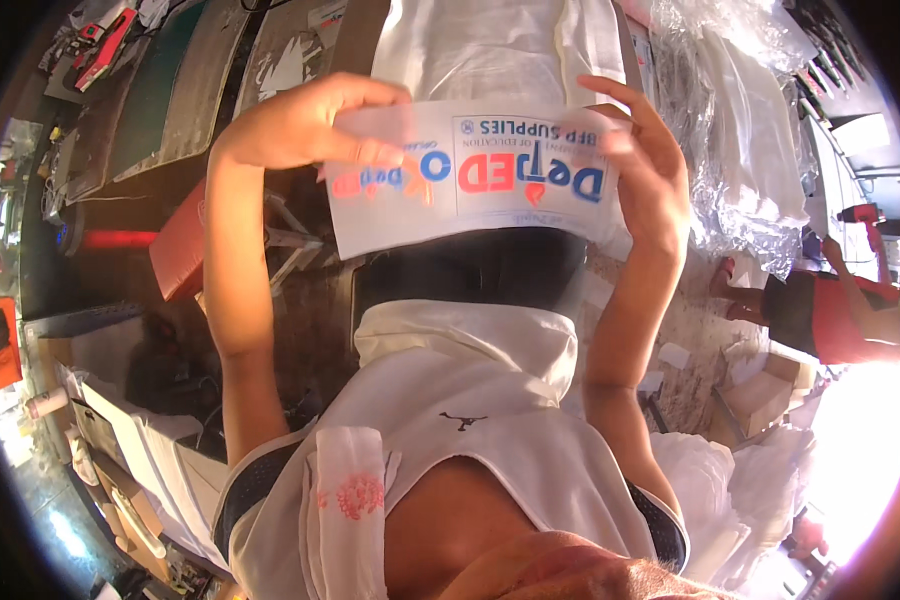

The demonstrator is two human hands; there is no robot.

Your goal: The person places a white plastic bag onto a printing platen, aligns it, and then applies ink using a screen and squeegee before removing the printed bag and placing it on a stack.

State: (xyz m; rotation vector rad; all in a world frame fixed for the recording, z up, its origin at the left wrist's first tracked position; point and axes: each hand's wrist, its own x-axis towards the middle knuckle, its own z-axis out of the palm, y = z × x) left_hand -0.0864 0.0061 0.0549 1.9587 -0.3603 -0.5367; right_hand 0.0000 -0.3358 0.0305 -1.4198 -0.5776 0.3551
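Observation:
A translucent sheet (400, 215) with red and blue printed lettering is stretched between my two hands in front of my body. My left hand (320, 125) pinches it near the upper left, thumb and fingertips showing partly blurred. On the right side, my right hand (645, 170) grips the sheet's upper corner, with a finger raised above it. Beyond the sheet lies white fabric (490, 50) on a board. A black padded surface (470, 275) shows beneath the sheet, close to my waist.
Flat boards (185, 90) and a red box (175, 255) are on the left. Plastic-wrapped white material (745, 140) lines the upper right. A person (840, 310) in red and black is at the right, above cardboard boxes (760, 390). White stacks (150, 440) sit lower left.

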